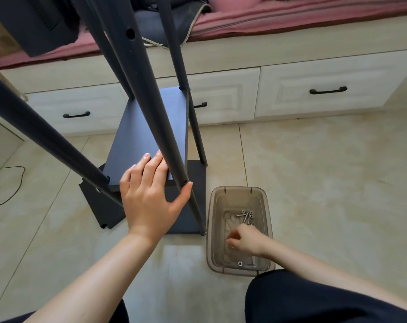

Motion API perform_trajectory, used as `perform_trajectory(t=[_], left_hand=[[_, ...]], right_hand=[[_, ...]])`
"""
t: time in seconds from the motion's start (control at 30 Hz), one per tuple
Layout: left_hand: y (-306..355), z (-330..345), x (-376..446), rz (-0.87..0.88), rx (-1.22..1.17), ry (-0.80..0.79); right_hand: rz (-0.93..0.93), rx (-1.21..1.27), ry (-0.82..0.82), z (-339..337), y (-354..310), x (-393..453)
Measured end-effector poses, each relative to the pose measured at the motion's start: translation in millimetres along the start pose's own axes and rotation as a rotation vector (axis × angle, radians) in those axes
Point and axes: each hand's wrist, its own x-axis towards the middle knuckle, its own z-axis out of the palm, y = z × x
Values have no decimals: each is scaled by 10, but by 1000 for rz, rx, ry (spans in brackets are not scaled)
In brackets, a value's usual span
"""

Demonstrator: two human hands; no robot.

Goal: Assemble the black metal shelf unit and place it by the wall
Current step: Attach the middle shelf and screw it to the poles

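Black metal is filling the left half of the head view: the shelf unit [149,136] is standing on the tile floor [314,171] in front of a cream drawer bench [314,89], not yet by a wall that can be made out. Four posts are rising toward the camera, and the nearest post [151,101] is showing round holes along its side. A shelf panel [137,141] is sitting part-way up between the posts, and a lower panel [100,203] is lying at floor level beneath it.

The left hand [149,197] is resting on the near edge of the shelf panel, its fingers [143,166] laid straight on top and close together. The thumb [184,192] is spread wide and touching the nearest post just below a hole, so the hand is bracing rather than gripping.

The right hand [244,238] is reaching down into a smoky clear plastic bin [263,199] that is standing on the floor just right of the unit. Its fingers are curling inward and look to be pinching something small, but blur is hiding what, so I cannot tell whether they are holding a piece. Screws [245,215] are lying loose at the far end of the bin floor, and a washer [240,263] is lying at the near end.

A black cord [9,183] is trailing over the tiles at far left, and a pink mat [291,22] is covering the bench top.
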Motion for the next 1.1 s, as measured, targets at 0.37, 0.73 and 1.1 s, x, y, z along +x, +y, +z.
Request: perform_trajectory(t=[0.37, 0.73, 1.1], left_hand=[[15, 34, 4, 0, -26, 30], [21, 53, 0, -4, -13, 42], [-15, 42, -7, 13, -12, 43]], right_hand=[[229, -286, 56, 106, 175, 417], [64, -557, 6, 222, 222, 516], [36, -135, 117, 12, 101, 342]])
